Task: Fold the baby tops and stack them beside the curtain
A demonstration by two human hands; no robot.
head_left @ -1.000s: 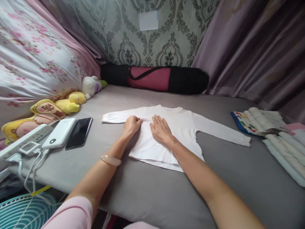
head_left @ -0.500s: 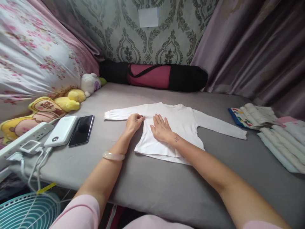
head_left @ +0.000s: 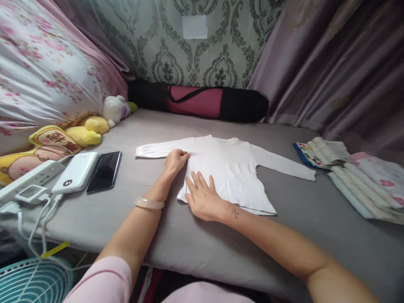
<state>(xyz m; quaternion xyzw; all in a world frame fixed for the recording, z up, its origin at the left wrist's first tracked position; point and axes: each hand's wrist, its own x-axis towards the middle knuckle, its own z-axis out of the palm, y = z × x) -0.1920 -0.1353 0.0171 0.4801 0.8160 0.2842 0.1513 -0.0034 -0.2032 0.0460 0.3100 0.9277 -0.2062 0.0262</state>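
A small white long-sleeved shirt (head_left: pixel 232 168) lies spread flat on the grey bed surface (head_left: pixel 195 244), its neckline pointing away from me and its sleeves stretched out to both sides. My left hand (head_left: pixel 176 160) is closed, pinching the shirt's edge just under the left sleeve. My right hand (head_left: pixel 203 198) lies flat with fingers spread over the lower left part of the shirt, covering some of its hem.
Folded clothes (head_left: pixel 366 189) lie at the right. A black phone (head_left: pixel 104 171), a white power bank (head_left: pixel 75 172) and a power strip (head_left: pixel 31 181) sit at the left, near plush toys (head_left: pixel 57 141). A black and red long bag (head_left: pixel 195 101) rests against the wall.
My right hand has slid over the shirt towards me and a little left, from its middle to near the hem. My left hand keeps its pinch at the same spot.
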